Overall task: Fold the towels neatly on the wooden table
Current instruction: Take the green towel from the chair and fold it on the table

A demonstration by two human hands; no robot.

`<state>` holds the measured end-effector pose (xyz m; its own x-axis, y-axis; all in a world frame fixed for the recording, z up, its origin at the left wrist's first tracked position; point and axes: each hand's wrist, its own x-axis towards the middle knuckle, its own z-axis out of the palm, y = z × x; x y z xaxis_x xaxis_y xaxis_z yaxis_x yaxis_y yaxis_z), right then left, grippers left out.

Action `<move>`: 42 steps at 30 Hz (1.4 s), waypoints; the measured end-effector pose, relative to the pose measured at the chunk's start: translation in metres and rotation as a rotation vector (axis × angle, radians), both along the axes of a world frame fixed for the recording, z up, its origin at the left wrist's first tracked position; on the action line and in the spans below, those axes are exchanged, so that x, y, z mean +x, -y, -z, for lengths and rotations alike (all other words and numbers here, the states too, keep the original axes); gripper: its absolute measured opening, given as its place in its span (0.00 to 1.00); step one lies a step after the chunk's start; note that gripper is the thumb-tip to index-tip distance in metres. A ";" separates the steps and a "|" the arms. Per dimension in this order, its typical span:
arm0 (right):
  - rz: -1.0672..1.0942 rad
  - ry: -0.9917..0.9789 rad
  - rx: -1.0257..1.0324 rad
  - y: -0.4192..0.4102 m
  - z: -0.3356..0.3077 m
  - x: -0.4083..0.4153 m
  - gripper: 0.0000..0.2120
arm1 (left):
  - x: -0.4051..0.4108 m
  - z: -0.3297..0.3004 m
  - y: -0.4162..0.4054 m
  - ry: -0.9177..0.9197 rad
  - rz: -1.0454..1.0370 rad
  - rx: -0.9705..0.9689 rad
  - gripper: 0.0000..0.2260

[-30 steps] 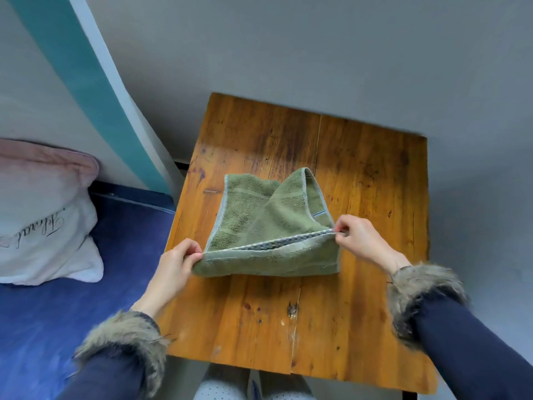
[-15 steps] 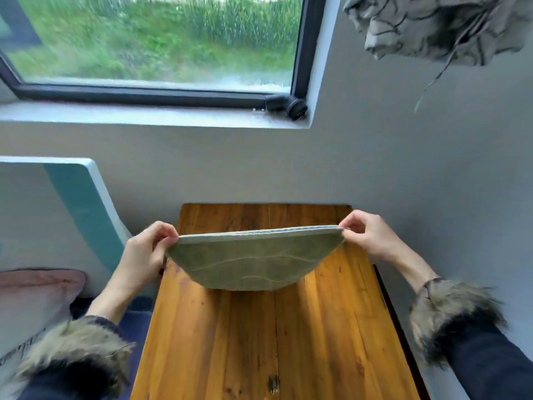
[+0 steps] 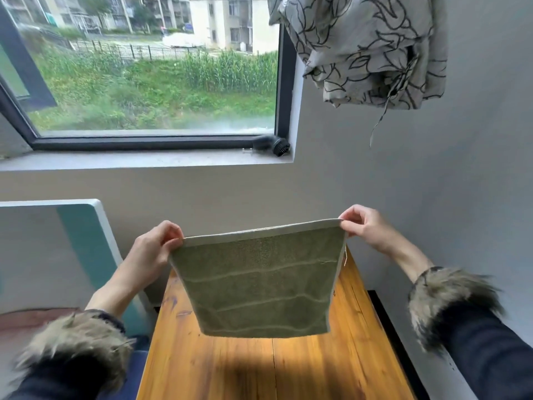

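A green towel (image 3: 259,287) hangs in the air above the wooden table (image 3: 259,368), stretched flat by its pale top hem. My left hand (image 3: 157,251) pinches the hem's left corner. The right corner is pinched by my right hand (image 3: 364,225), a little higher. The towel's lower edge hangs free just above the tabletop and throws a shadow on it. No other towel is in view.
A grey wall and a window with a sill (image 3: 144,161) stand behind the table. A patterned cloth (image 3: 369,50) hangs at the upper right. A white and teal board (image 3: 83,243) leans left of the table, with a pink cushion (image 3: 34,316) below it.
The towel has been lifted off the table and now hangs open and full length between my hands. My view has tilted up toward the window.
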<state>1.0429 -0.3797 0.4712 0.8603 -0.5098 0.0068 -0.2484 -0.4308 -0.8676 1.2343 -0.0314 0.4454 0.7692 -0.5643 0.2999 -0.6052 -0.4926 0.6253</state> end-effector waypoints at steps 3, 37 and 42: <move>-0.027 -0.099 -0.165 0.007 0.005 0.008 0.07 | 0.007 0.006 0.001 0.069 0.099 0.202 0.08; -0.323 -0.864 -0.232 -0.068 0.205 -0.093 0.09 | -0.091 0.195 -0.037 -0.607 0.187 0.833 0.07; -0.127 -0.738 -0.006 -0.050 0.220 -0.072 0.01 | -0.065 0.193 -0.025 -0.565 0.126 0.716 0.01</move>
